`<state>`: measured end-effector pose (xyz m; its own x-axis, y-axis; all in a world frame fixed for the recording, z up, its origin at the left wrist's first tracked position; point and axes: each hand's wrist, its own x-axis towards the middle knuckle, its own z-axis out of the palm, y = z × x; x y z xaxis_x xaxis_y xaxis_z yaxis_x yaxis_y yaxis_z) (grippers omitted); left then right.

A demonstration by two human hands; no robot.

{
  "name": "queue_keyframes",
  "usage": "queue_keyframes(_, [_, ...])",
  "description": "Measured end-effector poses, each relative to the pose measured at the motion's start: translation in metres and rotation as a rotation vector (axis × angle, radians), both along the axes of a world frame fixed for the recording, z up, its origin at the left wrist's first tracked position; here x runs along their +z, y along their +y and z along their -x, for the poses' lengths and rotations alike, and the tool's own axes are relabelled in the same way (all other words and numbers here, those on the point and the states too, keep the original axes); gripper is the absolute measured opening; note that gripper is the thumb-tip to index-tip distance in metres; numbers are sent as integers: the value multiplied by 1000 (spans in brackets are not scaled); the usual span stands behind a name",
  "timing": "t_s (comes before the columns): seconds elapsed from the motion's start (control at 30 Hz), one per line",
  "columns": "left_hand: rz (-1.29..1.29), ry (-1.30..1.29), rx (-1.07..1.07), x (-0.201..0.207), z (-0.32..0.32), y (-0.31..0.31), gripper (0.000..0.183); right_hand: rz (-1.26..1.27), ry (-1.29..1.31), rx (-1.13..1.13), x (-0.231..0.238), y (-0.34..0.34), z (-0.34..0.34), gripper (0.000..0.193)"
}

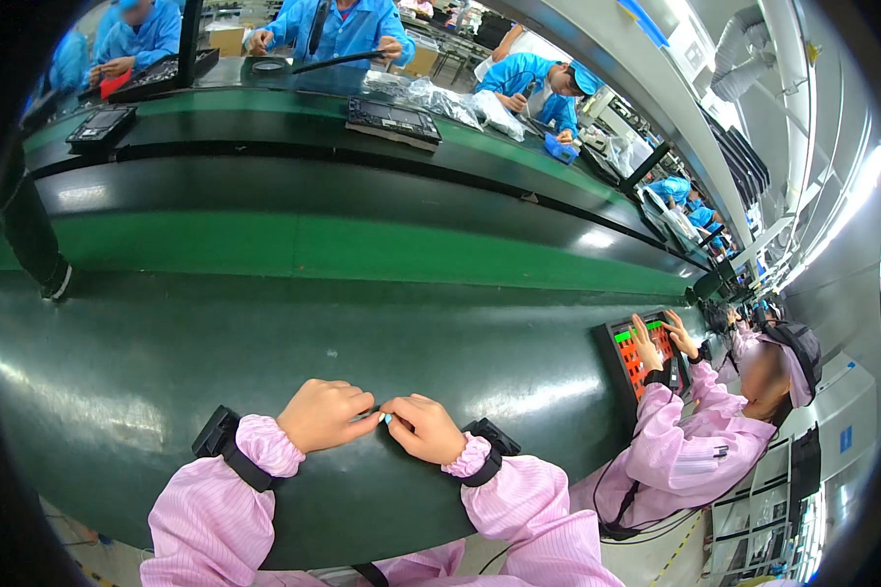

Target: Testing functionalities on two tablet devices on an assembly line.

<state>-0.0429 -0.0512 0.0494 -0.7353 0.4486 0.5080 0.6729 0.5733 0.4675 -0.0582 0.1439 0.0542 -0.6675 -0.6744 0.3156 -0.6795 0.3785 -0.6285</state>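
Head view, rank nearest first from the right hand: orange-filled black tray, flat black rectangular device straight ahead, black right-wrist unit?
1. Black right-wrist unit: just behind the right hand
2. Orange-filled black tray: to the right
3. Flat black rectangular device: straight ahead, farther line

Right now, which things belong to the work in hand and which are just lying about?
Work in hand:
left hand and right hand, fingertips close together
tiny pale-blue speck there, too small to identify
dark green table beneath

Apart from it:
black tray, under a co-worker's hands
flat black unit
clear plastic bags
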Motion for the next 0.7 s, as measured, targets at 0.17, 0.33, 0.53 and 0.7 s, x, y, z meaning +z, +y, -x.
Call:
queue_keyframes(0.17, [16, 5, 16, 4, 6, 4, 16, 483, -384, -87, 1, 6, 5, 12])
queue_keyframes(0.33, [48, 79, 40, -4, 15, 0, 11, 943, -1011, 196, 6, 14, 22, 21])
queue_keyframes(0.53, [-23, 83, 16, -7, 36, -3, 13, 1024, -1154, 303, 9, 12, 40, 19])
queue_keyframes(0.7, [-66, 69, -18, -8, 53, -7, 15, 1046, -1204, 337, 7, 8, 55, 17])
